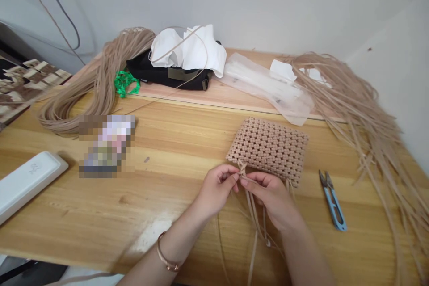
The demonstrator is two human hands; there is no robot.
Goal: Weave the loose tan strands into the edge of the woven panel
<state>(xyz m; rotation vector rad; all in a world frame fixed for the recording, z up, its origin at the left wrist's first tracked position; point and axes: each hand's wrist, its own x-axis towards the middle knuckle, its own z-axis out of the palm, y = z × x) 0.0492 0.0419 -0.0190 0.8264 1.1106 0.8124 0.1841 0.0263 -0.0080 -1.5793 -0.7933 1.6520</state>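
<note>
A tan woven piece [270, 147], knotted from flat cord in a close pattern, lies on the wooden table in front of me. At its near left corner, my left hand [221, 185] pinches the tan cords [241, 169]. My right hand [268, 192] meets it there, thumb and fingers closed on the same cords. Loose cord ends [253, 214] hang from between my hands toward the table's front edge. What lies right between the fingertips is partly hidden. To the right of my right hand rest blue-handled thread snips [332, 201], with their blades spread apart.
A thick tan cord bundle [103, 71] lies at back left, another [362, 98] along the right. Between them are a black pouch [161, 76] under white paper [201, 49], green netting [126, 84] and a clear plastic bag [268, 89]. Leftward lie a blurred-out object [109, 145] and a white case [30, 183].
</note>
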